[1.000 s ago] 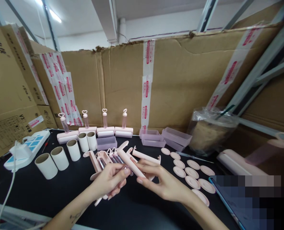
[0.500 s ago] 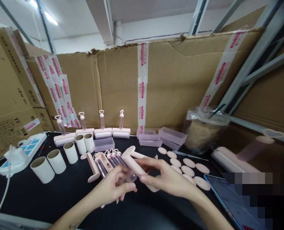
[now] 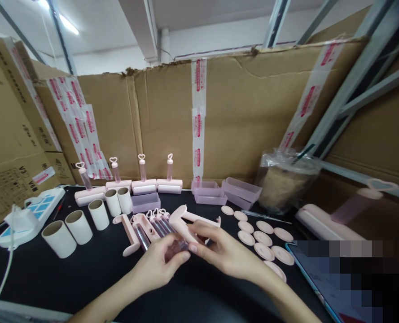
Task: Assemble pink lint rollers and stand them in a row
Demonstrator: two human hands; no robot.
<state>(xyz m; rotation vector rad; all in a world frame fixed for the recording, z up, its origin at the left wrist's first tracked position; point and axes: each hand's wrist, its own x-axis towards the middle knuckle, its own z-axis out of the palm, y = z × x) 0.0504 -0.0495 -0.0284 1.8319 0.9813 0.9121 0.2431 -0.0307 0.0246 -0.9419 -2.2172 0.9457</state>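
Note:
My left hand (image 3: pixel 157 264) is closed around a see-through purplish handle tube (image 3: pixel 178 245), most of which its fingers hide. In my right hand (image 3: pixel 224 253) is a pale pink lint roller frame (image 3: pixel 181 223), pinched between thumb and fingers and tilted. Tube and frame meet where the two hands come together; whether they are joined I cannot tell. Just behind lie several purplish handles with heart-shaped loops (image 3: pixel 159 224) and more pink frames (image 3: pixel 129 237). Another pink frame (image 3: pixel 202 218) shows behind my right hand.
White paper rolls (image 3: pixel 59 240) stand at left, near a power strip (image 3: pixel 46 206). Assembled lint rollers (image 3: pixel 143 186) line the back beside purple trays (image 3: pixel 211 196). Pink discs (image 3: pixel 264 251), a phone (image 3: pixel 315 278) and a bagged drink cup (image 3: pixel 280 184) are at right.
My right hand has moved left with the pink frame, bringing it closer against the tube in my left hand. Another pink disc has come into sight beside my right forearm.

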